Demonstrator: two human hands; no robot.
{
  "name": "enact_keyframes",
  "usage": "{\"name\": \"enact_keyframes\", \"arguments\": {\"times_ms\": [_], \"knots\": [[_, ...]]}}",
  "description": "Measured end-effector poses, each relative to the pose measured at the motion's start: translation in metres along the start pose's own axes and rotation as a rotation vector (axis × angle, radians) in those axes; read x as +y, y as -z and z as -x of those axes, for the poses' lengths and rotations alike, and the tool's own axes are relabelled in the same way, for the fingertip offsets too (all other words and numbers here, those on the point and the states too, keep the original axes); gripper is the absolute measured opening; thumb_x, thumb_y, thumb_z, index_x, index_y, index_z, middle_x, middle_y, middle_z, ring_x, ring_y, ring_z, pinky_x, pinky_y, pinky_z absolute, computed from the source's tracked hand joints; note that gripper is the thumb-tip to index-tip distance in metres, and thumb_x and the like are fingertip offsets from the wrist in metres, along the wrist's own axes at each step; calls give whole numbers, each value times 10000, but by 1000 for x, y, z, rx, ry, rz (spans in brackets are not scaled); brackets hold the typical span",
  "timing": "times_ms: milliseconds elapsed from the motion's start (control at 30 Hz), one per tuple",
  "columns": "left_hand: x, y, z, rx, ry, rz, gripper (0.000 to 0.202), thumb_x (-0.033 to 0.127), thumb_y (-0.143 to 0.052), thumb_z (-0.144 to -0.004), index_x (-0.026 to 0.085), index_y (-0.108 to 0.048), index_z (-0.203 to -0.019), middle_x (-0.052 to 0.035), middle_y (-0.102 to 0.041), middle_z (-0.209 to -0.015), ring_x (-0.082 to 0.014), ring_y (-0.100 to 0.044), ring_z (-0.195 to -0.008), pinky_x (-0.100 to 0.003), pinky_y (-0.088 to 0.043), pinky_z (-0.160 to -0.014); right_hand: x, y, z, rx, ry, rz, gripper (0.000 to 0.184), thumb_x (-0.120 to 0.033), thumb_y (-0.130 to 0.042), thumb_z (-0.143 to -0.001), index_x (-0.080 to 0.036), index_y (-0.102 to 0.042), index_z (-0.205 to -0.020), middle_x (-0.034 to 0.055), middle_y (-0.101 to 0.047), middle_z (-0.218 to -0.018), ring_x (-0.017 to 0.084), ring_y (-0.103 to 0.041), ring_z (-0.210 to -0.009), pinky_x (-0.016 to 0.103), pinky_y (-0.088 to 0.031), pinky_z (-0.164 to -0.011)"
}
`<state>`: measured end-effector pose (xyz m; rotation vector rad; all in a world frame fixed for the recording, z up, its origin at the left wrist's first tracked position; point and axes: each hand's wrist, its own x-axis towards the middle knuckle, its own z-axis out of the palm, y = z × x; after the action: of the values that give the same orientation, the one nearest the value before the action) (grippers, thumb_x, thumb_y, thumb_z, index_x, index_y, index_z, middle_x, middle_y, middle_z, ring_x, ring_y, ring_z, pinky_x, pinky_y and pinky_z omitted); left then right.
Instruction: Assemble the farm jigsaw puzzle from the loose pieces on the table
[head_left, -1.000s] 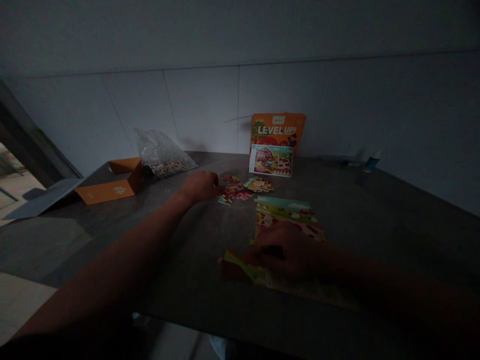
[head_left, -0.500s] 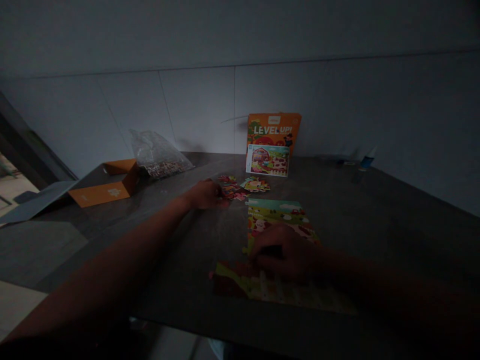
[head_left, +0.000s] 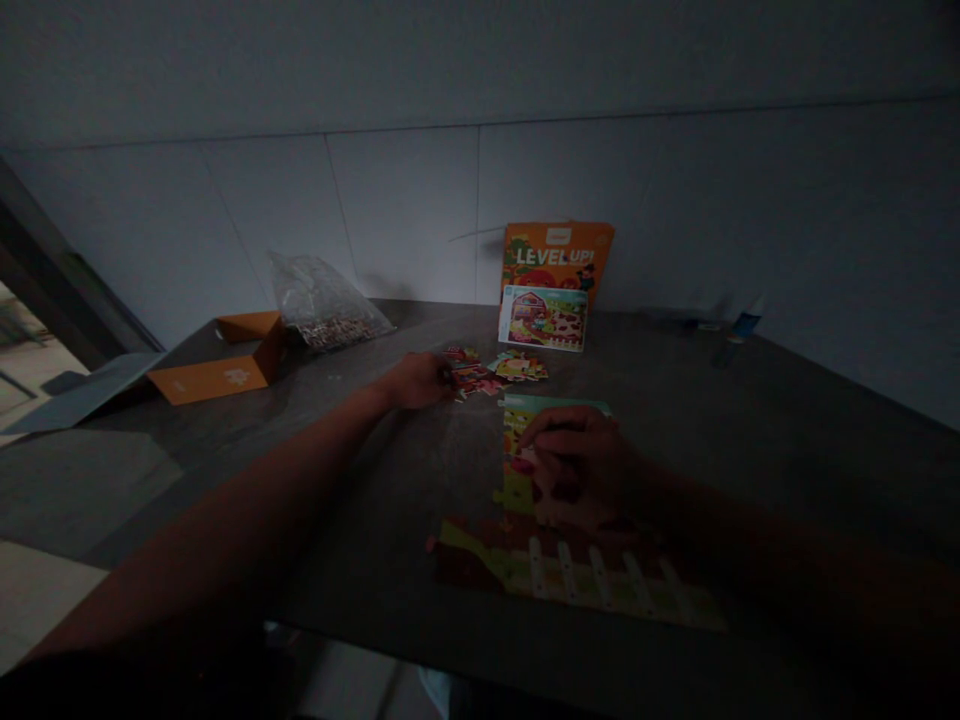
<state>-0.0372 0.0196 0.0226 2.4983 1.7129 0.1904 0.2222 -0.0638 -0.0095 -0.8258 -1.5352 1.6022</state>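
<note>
right hand (head_left: pixel 581 445) hides a chunk of the puzzle (head_left: pixel 570 540) under it. left hand (head_left: pixel 412 382) is too dark at the tips to tell if it's touching the loose pieces (head_left: pixel 484 381) beside it.

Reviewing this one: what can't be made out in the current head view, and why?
All in the head view:
- Whether the left hand grips a piece: its fingertips are lost in shadow.
- The right part of the assembled puzzle: covered by the right hand and forearm.
- The orange box's lower front: behind the picture card.
- The bag's contents: too small and dim.
</note>
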Motion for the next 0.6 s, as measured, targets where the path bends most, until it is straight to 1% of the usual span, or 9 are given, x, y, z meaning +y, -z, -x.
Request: {"name": "enact_keyframes", "arguments": {"times_ms": [67, 133, 233, 300, 367, 433, 467, 533, 600], "knots": [[0, 1, 0, 4, -18, 1, 359, 436, -644, -802, 187, -711, -1052, -71, -734, -1017, -223, -666, -878, -289, -454, -767, -2, -1, -1, 35, -12, -73, 167, -289, -692, -664, -142, -692, -744, -59, -478, -445, 50, -330, -354, 195, -190, -368], [1, 3, 0, 30, -34, -28, 341, 440, -639, -812, 182, -710, -1024, -70, -736, -1014, -225, -668, -892, -299, -451, -807, -4, -2, -3, 68, -21, -143, 175, -288, -684, -665, -147, -672, -769, -77, -438, -425, 48, -297, -343, 199, -181, -364], [6, 10, 3, 171, -77, -108, 311, 418, -619, -833, 172, -702, -1005, -78, -730, -1029, -237, -652, -971, -337, -418, -935, -6, -2, -6, 121, -29, -194, 274, -281, -679, -679, -157, -653, -921, -94, -432, -429, 52, -289, -352, 196, -182, -373], [15, 16, 8, 306, -170, -116, 376, 409, -629, -828, 149, -675, -1096, -93, -712, -1075, -249, -627, -1022, -371, -392, -995, -6, -3, -7, 135, -33, -182, 346, -297, -682, -700, -166, -626, -1015, -102, -432, -441, 54, -291, -363, 193, -186, -381], [28, 21, 16, 419, -319, -74, 490, 414, -653, -814, 133, -619, -1215, -100, -688, -1126, -258, -595, -1062, -395, -392, -1010, -6, -3, -8, 128, -35, -149, 311, -367, -691, -726, -179, -605, -959, -100, -432, -454, 56, -296, -370, 193, -187, -379], [43, 25, 25, 449, -513, -19, 522, 434, -654, -823, 151, -596, -1258, -94, -673, -1150, -259, -567, -1088, -402, -400, -1009, -6, -5, -7, 120, -29, -100, 313, -469, -690, -745, -189, -561, -797, -90, -430, -462, 51, -297, -373, 194, -184, -373], [49, 25, 28, 430, -613, 6, 522, 449, -648, -836, 163, -592, -1268, -93, -666, -1163, -256, -559, -1098, -397, -403, -1009, -6, -6, -7, 122, -23, -69, 357, -507, -688, -748, -191, -526, -724, -85, -426, -461, 48, -298, -374, 195, -185, -372], [55, 25, 32, 384, -732, 48, 521, 474, -641, -853, 176, -592, -1277, -99, -659, -1174, -254, -551, -1108, -386, -412, -1002, -7, -7, -6, 134, -12, -7, 427, -545, -684, -754, -192, -472, -641, -79, -418, -460, 42, -299, -377, 198, -187, -371], [50, 23, 30, 353, -733, 58, 509, 493, -619, -874, 174, -601, -1271, -109, -659, -1172, -252, -554, -1108, -378, -411, -1002, -7, -8, -5, 142, -13, 39, 449, -552, -676, -767, -193, -450, -620, -78, -409, -463, 41, -304, -377, 198, -187, -368]]}}
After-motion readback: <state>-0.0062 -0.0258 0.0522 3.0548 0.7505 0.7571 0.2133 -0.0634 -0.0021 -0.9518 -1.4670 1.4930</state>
